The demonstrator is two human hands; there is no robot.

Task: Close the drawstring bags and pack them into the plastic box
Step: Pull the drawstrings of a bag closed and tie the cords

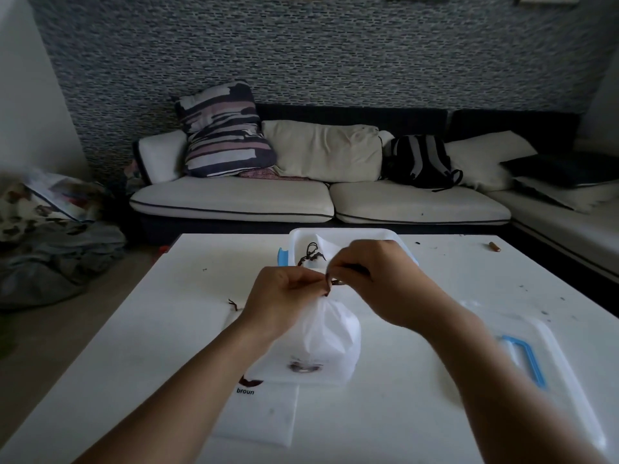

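Hands (pixel 330 279) pinching drawstring (pixel 329 285), bag (pixel 330 339) below

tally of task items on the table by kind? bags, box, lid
Drawstring bags: 3 (one being tied, one in the box, one flat)
Plastic box: 1
Lid: 1
Total: 5

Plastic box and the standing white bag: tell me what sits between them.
In the head view, both hands: the left hand and right hand pinch the dark drawstring above the bag, before the plastic box.
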